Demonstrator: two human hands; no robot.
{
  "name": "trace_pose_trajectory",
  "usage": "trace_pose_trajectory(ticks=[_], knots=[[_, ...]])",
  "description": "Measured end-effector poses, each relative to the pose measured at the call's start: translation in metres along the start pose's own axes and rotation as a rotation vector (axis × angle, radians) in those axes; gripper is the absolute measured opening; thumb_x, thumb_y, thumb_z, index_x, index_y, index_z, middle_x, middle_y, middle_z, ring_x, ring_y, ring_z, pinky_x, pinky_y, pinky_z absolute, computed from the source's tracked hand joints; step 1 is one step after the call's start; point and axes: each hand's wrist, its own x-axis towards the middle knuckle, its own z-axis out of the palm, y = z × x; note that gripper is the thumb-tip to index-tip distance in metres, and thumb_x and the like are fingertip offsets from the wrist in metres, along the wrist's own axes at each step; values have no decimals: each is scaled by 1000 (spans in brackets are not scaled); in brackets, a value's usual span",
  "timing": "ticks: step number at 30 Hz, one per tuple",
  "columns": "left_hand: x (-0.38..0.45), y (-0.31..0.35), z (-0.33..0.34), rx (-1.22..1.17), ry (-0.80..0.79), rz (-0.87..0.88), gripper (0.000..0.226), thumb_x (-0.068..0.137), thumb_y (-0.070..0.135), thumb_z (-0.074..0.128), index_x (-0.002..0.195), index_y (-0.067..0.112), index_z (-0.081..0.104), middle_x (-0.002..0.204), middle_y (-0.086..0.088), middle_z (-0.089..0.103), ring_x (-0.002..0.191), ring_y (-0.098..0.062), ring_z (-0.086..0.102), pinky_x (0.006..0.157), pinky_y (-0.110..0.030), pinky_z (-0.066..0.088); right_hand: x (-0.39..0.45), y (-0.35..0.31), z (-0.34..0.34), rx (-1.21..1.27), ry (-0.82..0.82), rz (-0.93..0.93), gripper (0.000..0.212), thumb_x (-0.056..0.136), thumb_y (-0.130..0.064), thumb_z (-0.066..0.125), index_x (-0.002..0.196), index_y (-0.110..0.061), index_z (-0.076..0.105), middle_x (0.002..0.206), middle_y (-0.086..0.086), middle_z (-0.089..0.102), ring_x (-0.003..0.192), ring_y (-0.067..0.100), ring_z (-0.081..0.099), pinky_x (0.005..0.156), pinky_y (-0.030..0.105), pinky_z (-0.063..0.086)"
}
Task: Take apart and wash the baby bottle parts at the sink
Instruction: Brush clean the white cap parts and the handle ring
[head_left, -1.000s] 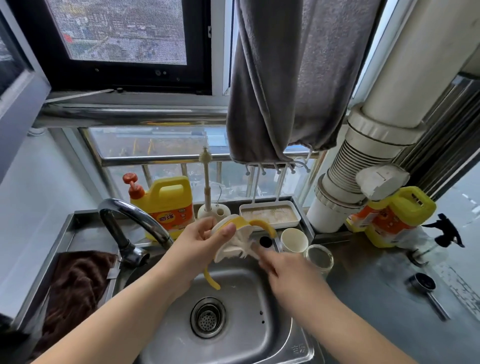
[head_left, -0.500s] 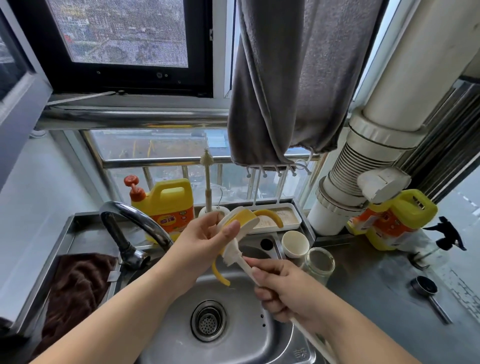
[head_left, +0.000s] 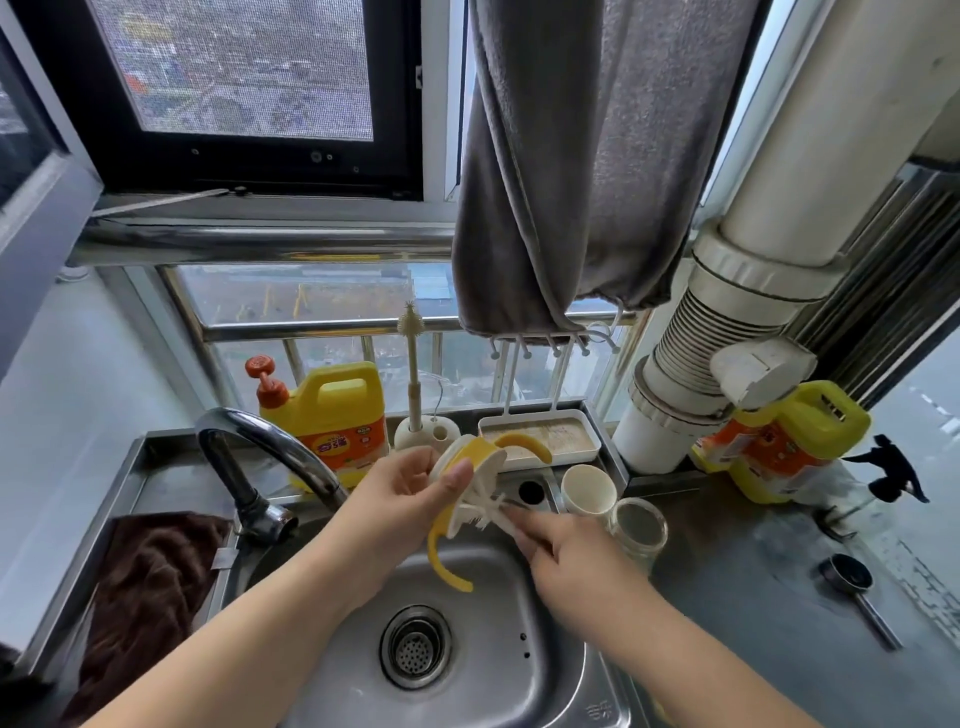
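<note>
Worked above the sink (head_left: 561, 670), drain strainer (head_left: 415, 646) directly beneath both forearms. Right hand (head_left: 566, 558) clenched round the handle of a bottle brush (head_left: 485, 512), bristle head pushed against the underside of the bottle collar (head_left: 470, 470). Left hand (head_left: 402, 499) grasped that collar by its rim, thumb across the white face, held clear of the basin toward the back edge of the sink.

Judged light, stiff plastic; probably slick if wet or soapy. Two yellow handles (head_left: 444, 558) curved off the ring, likely springy, poor for steadying. Best held at the rim, as here.

Just right of the sink: glass bottle body (head_left: 638, 527) and pale cup (head_left: 588, 488), upright, touching or nearly so. Glass judged breakable, worth a full wrap.

Behind the sink: tap (head_left: 270, 452), detergent jug (head_left: 332, 421), white tray (head_left: 540, 434).
</note>
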Motion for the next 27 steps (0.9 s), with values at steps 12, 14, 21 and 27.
trace_pose_trajectory(ticks=[12,14,21,27], knots=[[8,3,-19,133,-153,-185,34,78,25,75,106,32,57,119,4,61,107,-17,61,93,-37,51,-11,-5,-7,811,-385,262,27,102,-20,40,119,-33,56,51,-6,38,37,3,28,34,13,19],[12,11,-21,333,-125,-281,31,74,31,78,97,42,60,118,7,60,106,-15,60,97,-39,48,-10,-1,-6,793,-373,260,26,102,-21,41,115,-36,57,51,-6,39,37,3,29,34,13,20],[17,42,-17,882,-213,-248,38,74,31,79,101,43,56,120,14,58,99,-8,55,83,-24,44,-7,4,-4,655,-325,201,27,101,-23,42,117,-39,57,50,-6,40,37,5,30,35,16,22],[16,49,-5,160,-201,-494,76,74,20,79,140,23,41,122,-9,58,94,-26,69,80,-41,58,-7,4,1,570,-220,120,29,100,-18,44,127,-23,55,49,-3,36,33,0,33,36,14,25]])
